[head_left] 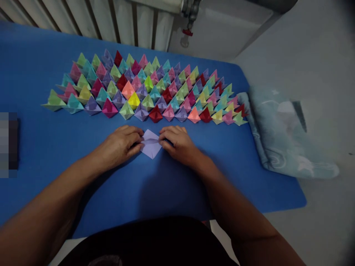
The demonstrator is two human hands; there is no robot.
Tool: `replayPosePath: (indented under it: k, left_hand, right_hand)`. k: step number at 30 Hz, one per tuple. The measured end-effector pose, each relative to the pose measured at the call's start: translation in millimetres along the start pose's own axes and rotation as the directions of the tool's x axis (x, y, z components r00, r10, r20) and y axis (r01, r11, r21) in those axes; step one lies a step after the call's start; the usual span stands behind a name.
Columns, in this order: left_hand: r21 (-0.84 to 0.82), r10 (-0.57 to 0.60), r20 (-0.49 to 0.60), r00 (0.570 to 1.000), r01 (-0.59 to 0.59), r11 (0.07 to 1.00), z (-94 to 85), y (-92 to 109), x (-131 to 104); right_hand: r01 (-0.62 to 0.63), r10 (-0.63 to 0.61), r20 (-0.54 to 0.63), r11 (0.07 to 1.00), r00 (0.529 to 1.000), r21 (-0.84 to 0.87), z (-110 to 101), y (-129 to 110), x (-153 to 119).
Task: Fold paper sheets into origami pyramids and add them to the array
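Note:
A small lilac origami paper (151, 147), folded to a diamond with a slit across its middle, is held just above or on the blue surface. My left hand (122, 142) pinches its left corner between thumb and fingers. On the opposite corner, my right hand (177, 142) grips it the same way. Beyond both hands stand rows of folded paper boats (141, 111) in many colours, their pointed middles upright. The fingertips partly cover the lilac paper's side corners.
The blue mat (111, 199) lies beneath everything. A folded grey-green patterned cloth (288, 147) rests at its right edge. Behind the mat is a white radiator (144, 27) with a red-handled valve (188, 32). A dark object (13, 144), partly pixelated, sits at the far left.

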State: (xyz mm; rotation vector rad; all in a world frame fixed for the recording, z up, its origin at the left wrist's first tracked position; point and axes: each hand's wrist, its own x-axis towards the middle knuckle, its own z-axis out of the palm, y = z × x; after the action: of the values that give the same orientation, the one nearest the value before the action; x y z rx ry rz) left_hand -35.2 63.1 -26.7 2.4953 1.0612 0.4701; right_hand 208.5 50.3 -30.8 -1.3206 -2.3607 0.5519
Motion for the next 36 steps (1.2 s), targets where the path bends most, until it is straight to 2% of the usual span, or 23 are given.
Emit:
replayPosePath:
  k: [5, 11, 24, 27, 30, 33, 36]
  left_hand:
    - [0.018, -0.025, -0.026, 0.999, 0.026, 1.000, 0.7, 1.7, 0.8]
    - [0.063, -0.108, -0.004, 0.994, 0.108, 0.992, 1.1, 0.6, 0.8]
    - [0.140, -0.137, -0.016, 0.990, 0.138, 0.980, 4.2, -2.1, 0.7]
    - [0.168, -0.081, -0.109, 0.991, 0.098, 0.981, 7.8, 1.4, -0.2]
    - [0.259, 0.058, -0.183, 0.981, -0.009, 0.966, 14.3, 6.5, -0.4]
    - [0.277, 0.186, -0.110, 0.976, -0.149, 0.949, 18.8, 9.0, -1.1]
    - [0.250, 0.224, -0.055, 0.973, -0.203, 0.947, 17.3, 8.7, -4.1]
  right_hand:
    - [-0.057, 0.060, -0.065, 0.997, 0.996, 0.051, 3.8, -1.9, -0.9]
    - [-0.101, 0.109, -0.097, 0.991, 0.989, 0.085, 6.2, -5.1, 1.4]
    - [-0.205, 0.212, -0.097, 0.976, 0.972, 0.077, 6.0, -12.5, 7.1]
    - [-0.231, 0.239, -0.084, 0.969, 0.967, 0.089, 6.3, -12.9, 8.8]
    - [-0.248, 0.256, -0.074, 0.964, 0.964, 0.095, 5.9, -13.0, 10.2]
    - [-0.267, 0.274, -0.077, 0.960, 0.959, 0.087, 4.4, -13.0, 10.2]
    - [-0.288, 0.292, -0.059, 0.955, 0.954, 0.069, 1.5, -11.8, 8.7]
